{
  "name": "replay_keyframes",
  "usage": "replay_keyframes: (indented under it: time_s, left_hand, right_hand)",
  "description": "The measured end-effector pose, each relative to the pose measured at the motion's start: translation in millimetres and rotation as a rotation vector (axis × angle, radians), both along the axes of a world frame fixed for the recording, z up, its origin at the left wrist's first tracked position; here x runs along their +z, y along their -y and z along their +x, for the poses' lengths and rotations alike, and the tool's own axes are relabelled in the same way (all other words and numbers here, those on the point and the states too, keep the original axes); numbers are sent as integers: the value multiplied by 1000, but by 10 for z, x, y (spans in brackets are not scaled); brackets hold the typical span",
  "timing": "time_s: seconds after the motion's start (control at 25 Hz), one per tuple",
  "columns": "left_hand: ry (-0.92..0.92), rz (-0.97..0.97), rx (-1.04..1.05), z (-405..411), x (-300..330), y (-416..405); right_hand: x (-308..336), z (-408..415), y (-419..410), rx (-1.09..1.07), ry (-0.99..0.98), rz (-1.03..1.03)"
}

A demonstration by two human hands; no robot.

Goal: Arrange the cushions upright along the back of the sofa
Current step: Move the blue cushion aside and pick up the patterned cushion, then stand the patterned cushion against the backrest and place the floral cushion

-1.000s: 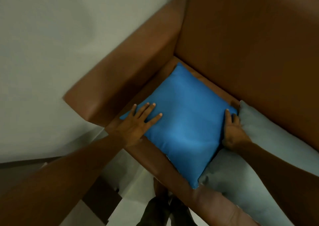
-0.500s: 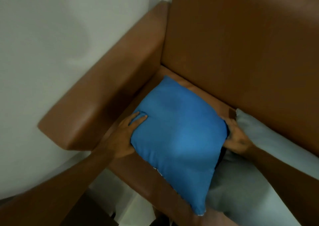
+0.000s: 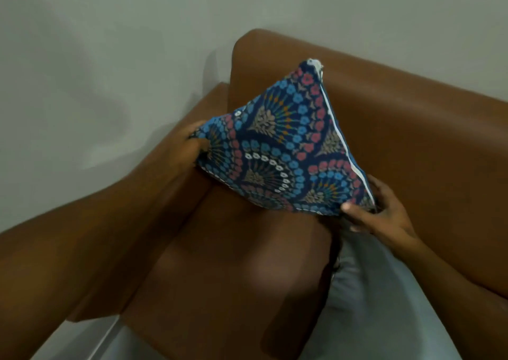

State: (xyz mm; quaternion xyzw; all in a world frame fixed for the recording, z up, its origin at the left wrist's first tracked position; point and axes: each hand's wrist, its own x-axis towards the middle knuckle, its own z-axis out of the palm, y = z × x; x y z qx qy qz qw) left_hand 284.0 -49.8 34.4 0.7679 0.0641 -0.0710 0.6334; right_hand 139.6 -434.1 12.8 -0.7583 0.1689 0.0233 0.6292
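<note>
- Holding the patterned cushion (image 3: 277, 150) in the air over the seat near the sofa's (image 3: 412, 145) left end, the person has it tilted with one corner pointing up toward the backrest; its printed face looks at the camera.
- The left hand (image 3: 187, 145) pinches the cushion's left corner, fingers curled into the fabric there (the fingertips themselves are hidden behind the cover).
- The right hand (image 3: 382, 211) clamps the lower right corner, thumb on the printed face and fingers wrapped behind the white-piped edge.
- A pale grey cushion (image 3: 371, 304) lies on the seat to the right, just below the right hand, not yet upright.
- The held cushion looks light and soft: it sags little between two corner grips, yet the corners crumple under the fingers.
- Corner holds suit turning it; for setting it down, I would judge a hold on the two side edges steadier.
- The leather seat looks smooth, so a stood cushion may slide forward unless it is pressed back against the backrest.
</note>
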Motion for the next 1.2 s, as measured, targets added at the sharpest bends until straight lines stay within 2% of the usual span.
replay_keyframes:
  time_s: [0.08, 0.16, 0.32, 0.44, 0.52, 0.68, 0.88, 1.0, 1.08, 1.2]
  left_hand:
    - [-83, -22, 5, 38, -77, 94]
    - [-134, 62, 18, 60, -65, 84]
    - [-146, 50, 99, 320, 40, 18]
    - [-257, 105, 142, 409, -108, 161]
    - [-252, 160, 132, 357, -313, 228]
    - [-66, 289, 59, 228, -444, 148]
    - [149, 350, 50, 91, -444, 163]
    - [257, 564, 125, -60, -442, 189]
    - [333, 637, 151, -241, -425, 179]
    - [517, 651, -10, -777, -483, 276]
  right_hand:
    - [-154, -61, 17, 56, 82, -87]
    - [-242, -83, 34, -24, 122, -63]
    - [-201, 35, 192, -131, 232, -13]
    - [-261, 246, 199, -137, 81, -76]
    - [-375, 333, 166, -107, -14, -121]
    - [-491, 346, 128, -110, 24, -100]
    - [-585, 374, -37, -200, 68, -235]
    - [-537, 330, -121, -312, 82, -443]
    - [-462, 245, -197, -336, 135, -552]
    - [-400, 36, -180, -324, 193, -613]
